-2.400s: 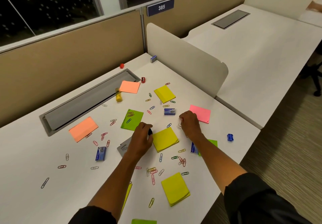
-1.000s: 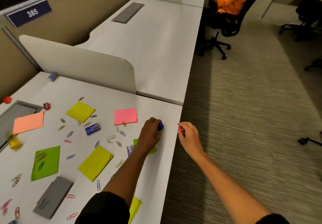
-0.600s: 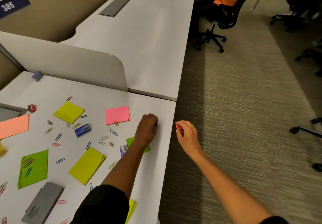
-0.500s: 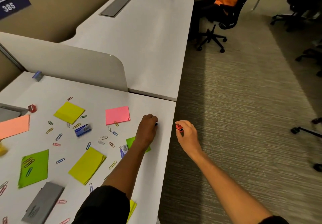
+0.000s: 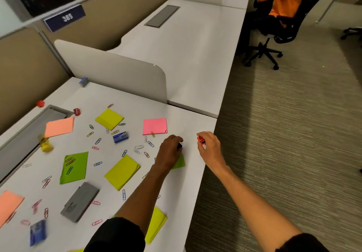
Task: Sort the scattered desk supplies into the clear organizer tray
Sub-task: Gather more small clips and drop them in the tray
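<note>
Two hands reach over the white desk. Curled right hand pinches a small red thing above the desk's edge. Left hand curls round a small dark thing (mostly hidden), just beside a pink note pad. Paper clips lie scattered left of it.
</note>
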Demonstrator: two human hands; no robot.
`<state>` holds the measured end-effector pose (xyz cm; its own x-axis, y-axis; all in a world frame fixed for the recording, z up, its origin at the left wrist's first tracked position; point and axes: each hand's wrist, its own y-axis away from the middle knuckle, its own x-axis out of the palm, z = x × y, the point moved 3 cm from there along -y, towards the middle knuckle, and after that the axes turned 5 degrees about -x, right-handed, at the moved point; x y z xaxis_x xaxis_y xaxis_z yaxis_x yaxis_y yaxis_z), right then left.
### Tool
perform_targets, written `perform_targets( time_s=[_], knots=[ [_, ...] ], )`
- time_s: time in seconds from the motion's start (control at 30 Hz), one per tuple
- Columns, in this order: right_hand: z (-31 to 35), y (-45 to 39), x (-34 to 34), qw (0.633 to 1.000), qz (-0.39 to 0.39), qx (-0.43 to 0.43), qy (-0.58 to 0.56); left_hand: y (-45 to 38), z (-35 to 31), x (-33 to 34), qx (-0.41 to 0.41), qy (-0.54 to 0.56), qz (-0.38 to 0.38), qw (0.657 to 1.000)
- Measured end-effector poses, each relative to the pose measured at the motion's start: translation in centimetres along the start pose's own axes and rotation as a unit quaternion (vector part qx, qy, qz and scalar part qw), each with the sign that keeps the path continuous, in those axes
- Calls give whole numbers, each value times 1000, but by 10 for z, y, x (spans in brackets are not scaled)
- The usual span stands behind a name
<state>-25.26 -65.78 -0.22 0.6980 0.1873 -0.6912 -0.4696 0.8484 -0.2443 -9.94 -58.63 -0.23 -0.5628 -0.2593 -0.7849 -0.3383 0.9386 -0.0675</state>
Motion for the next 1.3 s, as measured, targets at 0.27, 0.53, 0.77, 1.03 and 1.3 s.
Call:
perform_targets(
  time_s=[0.27, 0.53, 0.77, 1.03, 1.3],
  knots=[
    [52, -6, 28, 997, 29, -58, -29, 32, 27, -43, -11, 9, -51, 999],
    [117, 10, 60, 990, 42, -126, -40, 94, 63, -91, -41, 28, -132, 990],
    [198, 57, 105, 975, 67, -192, -85, 192, 102, -146, -86, 48, -199, 975],
    [304, 139, 149, 949, 125, -255, -138, 325, 143, -211, -141, 20, -269, 953],
    [392, 243, 196, 907, 202, -326, -171, 463, 170, -261, -189, -13, -348, 918]
  ],
)
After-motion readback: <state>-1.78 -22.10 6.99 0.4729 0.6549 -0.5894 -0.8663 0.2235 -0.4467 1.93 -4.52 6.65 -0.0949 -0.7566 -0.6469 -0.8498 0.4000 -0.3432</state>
